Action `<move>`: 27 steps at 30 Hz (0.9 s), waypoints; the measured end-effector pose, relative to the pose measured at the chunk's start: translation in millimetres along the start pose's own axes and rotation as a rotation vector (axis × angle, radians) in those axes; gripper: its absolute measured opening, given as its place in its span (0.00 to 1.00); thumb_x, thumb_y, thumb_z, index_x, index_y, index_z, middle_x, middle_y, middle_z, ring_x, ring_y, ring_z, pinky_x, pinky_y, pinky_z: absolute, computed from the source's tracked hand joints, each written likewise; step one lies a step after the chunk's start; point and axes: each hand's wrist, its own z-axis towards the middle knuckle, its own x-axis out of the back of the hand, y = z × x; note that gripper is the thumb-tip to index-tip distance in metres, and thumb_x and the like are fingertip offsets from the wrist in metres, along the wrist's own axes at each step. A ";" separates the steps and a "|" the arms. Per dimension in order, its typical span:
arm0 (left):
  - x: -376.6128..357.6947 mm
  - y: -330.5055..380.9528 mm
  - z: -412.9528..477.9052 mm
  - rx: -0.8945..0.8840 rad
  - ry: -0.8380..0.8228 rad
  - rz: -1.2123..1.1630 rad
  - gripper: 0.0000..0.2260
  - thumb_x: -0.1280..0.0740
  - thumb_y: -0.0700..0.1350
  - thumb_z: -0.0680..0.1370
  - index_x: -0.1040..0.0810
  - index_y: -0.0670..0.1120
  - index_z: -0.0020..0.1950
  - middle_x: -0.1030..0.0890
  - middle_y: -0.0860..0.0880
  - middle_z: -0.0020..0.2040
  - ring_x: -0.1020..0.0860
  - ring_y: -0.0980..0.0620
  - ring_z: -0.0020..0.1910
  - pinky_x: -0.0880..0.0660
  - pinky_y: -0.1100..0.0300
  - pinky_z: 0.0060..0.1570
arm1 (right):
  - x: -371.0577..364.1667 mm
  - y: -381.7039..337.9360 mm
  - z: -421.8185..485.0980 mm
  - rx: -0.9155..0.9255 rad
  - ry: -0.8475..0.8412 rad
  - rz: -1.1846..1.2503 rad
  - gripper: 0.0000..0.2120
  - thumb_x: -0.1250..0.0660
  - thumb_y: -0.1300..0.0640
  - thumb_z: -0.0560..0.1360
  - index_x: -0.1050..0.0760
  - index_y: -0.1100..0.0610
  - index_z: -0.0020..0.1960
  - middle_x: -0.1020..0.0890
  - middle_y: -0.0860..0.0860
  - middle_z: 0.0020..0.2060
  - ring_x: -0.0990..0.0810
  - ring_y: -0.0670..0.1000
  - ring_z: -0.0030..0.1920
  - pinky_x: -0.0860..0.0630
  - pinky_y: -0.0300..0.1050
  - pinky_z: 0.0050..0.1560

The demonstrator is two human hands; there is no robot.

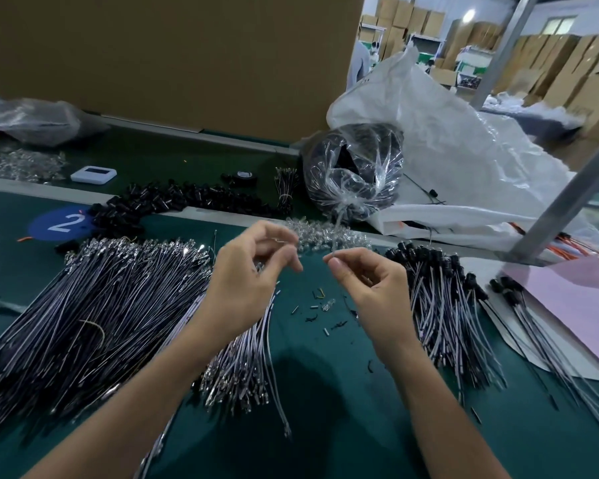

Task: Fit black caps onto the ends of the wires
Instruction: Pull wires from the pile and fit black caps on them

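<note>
My left hand [253, 271] hovers above the green mat [325, 392] with its fingers curled, and a thin wire end shows between the fingertips. Close to its right, my right hand [363, 285] pinches thumb to forefinger on a small piece too blurred to name. Loose black caps [173, 198] lie heaped along the back ledge. A large pile of bare-ended wires [101, 305] spreads to the left, and a smaller bundle [242, 361] lies under my left wrist. On the right lie wires with black caps fitted [440, 305].
Clear LEDs [325, 236] are piled just behind my hands. A tied plastic bag of black parts [353, 171] and a white sack [464, 150] stand at the back right. A cardboard wall [170, 57], a slanted metal post [567, 209] and a pink sheet [574, 299] border the area. Scraps [322, 305] litter the mat.
</note>
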 end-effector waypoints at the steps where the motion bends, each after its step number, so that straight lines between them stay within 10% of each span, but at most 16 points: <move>1: -3.3 4.0 -0.9 0.045 0.055 -0.135 0.08 0.33 0.40 0.80 0.21 0.52 0.54 0.15 0.53 0.39 0.17 0.58 0.43 0.22 0.65 0.50 | -3.1 -0.8 -2.4 0.018 -0.005 0.008 0.04 0.28 0.62 0.75 0.16 0.55 0.44 0.15 0.51 0.36 0.20 0.55 0.37 0.23 0.50 0.40; 13: -40.1 31.5 -8.1 0.314 0.264 -0.709 0.05 0.35 0.37 0.80 0.20 0.41 0.52 0.13 0.46 0.44 0.15 0.52 0.49 0.21 0.67 0.44 | -20.7 -3.6 -13.7 0.150 0.078 -0.095 0.03 0.27 0.65 0.73 0.15 0.59 0.43 0.16 0.49 0.38 0.20 0.47 0.37 0.28 0.34 0.38; 19: -47.0 48.1 -5.6 0.306 0.244 -0.735 0.06 0.36 0.36 0.80 0.20 0.40 0.53 0.13 0.48 0.45 0.15 0.54 0.49 0.22 0.68 0.45 | -18.4 -3.1 -13.8 0.194 0.091 -0.064 0.04 0.31 0.65 0.76 0.18 0.59 0.46 0.16 0.48 0.37 0.18 0.48 0.38 0.22 0.43 0.42; 23: -17.8 38.7 4.4 0.212 0.206 -0.408 0.09 0.32 0.36 0.78 0.19 0.47 0.55 0.14 0.53 0.48 0.17 0.59 0.49 0.22 0.69 0.50 | -11.0 -7.1 -11.2 0.246 0.330 0.066 0.03 0.34 0.65 0.78 0.22 0.59 0.48 0.16 0.51 0.37 0.16 0.49 0.39 0.19 0.45 0.43; 27: 43.1 5.7 13.7 0.255 0.062 0.486 0.11 0.29 0.38 0.76 0.17 0.51 0.54 0.18 0.57 0.47 0.22 0.63 0.43 0.29 0.72 0.48 | -1.6 -13.4 -4.3 0.320 0.526 0.204 0.06 0.36 0.66 0.79 0.24 0.57 0.50 0.16 0.48 0.37 0.16 0.51 0.38 0.20 0.43 0.43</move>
